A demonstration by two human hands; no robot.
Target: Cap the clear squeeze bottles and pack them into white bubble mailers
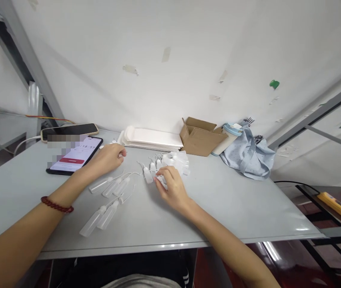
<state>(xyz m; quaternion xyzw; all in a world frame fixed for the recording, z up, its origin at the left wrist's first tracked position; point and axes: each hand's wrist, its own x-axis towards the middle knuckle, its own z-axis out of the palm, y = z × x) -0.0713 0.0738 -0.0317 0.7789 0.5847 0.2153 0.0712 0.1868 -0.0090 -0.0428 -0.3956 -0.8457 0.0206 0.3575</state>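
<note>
1. Left hand (110,157): fingers curled; I can't tell if they pinch anything.
2. Right hand (172,187): fingers bent at a pile of small clear plastic bottles with thin white tubes (176,160); I can't tell if they grip one.
3. The pile lies near the back edge of the smooth grey counter (230,200).

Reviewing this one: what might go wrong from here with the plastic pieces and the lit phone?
1. The left forearm runs right along the lit phone, so a sideways move might bump it.
2. The right hand is at a crowded pile of clear plastic pieces; picking one could drag others along.
3. Two loose pieces lie toward the front of the table, where an arm might brush them off.
</note>
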